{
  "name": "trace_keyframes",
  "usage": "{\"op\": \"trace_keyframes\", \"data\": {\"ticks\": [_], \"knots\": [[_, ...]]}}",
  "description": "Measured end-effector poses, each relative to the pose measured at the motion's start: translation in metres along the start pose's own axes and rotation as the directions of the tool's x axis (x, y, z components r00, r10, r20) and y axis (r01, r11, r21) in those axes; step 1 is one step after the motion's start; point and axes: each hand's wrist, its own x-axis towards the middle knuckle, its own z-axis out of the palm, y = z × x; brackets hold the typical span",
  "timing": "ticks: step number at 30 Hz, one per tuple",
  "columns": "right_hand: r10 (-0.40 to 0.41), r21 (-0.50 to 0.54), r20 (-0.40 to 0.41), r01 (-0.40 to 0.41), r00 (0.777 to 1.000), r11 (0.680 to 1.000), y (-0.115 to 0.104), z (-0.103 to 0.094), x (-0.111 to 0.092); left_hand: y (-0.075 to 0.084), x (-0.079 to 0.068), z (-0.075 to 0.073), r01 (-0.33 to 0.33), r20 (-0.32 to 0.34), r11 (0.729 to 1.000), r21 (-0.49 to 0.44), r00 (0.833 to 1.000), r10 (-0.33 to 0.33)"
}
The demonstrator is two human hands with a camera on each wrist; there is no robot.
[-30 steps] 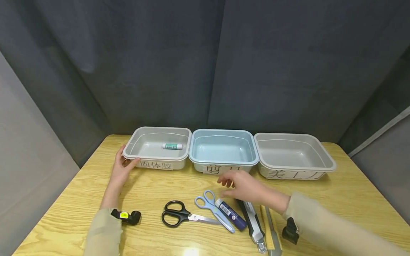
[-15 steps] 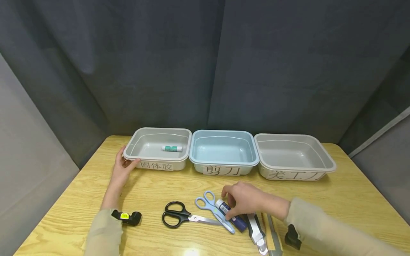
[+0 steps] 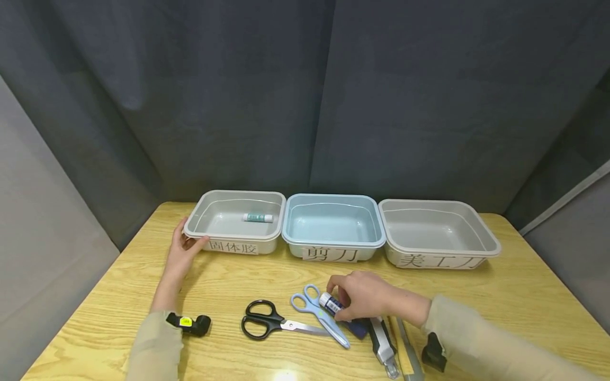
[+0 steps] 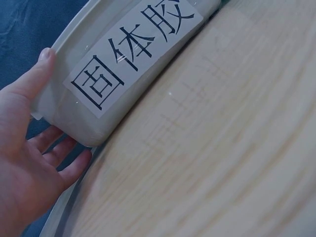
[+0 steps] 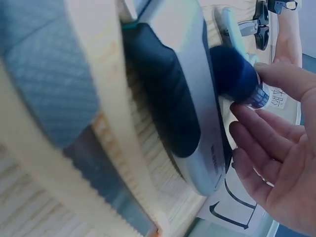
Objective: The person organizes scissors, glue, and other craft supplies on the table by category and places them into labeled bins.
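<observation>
My left hand [image 3: 180, 255] holds the front left corner of a grey plastic bin [image 3: 243, 237], its thumb on the front wall and its fingers round the side. A white and green glue stick [image 3: 258, 217] lies inside that bin. With thumb and fingertips, my right hand [image 3: 364, 296] pinches a dark blue glue stick [image 5: 234, 74] with a white cap; the hand partly covers it in the head view. Light blue scissors [image 3: 320, 316] lie just left of this glue stick. A black and silver utility knife [image 3: 381, 344] sits under and beside the right hand.
A light blue bin [image 3: 333, 243] and another grey bin [image 3: 440, 250] stand in the row at the back. Black-handled scissors [image 3: 271, 320] lie at front centre. A yellow utility knife [image 3: 405, 349] lies right of the black one. A dark curtain [image 3: 305, 106] hangs behind.
My right hand has come down from above the tools onto the dark blue glue stick and now pinches it, shifting it slightly. The left hand stays at the grey bin.
</observation>
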Motion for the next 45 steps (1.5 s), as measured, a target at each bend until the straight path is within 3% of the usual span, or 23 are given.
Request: {"op": "trace_keyframes", "data": {"ticks": [9, 26, 38, 45], "knots": [[-0.093, 0.049, -0.111, 0.099, 0.989, 0.994, -0.002, -0.002, 0.017, 0.001, 0.002, -0.002, -0.001, 0.010, 1.000, 0.016, 1.000, 0.001], [-0.140, 0.086, -0.203, 0.160, 0.969, 0.983, -0.010, -0.029, 0.036, 0.000, -0.001, -0.004, 0.015, 0.003, 1.000, 0.007, 1.000, -0.015], [-0.202, -0.011, -0.218, 0.204, 0.955, 0.979, -0.011, -0.045, 0.045, 0.025, -0.015, 0.004, 0.023, 0.022, 0.999, -0.025, 1.000, -0.023], [-0.212, -0.044, -0.233, 0.207, 0.949, 0.977, -0.014, -0.051, 0.058, 0.015, -0.008, 0.003, 0.018, 0.019, 0.999, -0.026, 1.000, -0.018]]}}
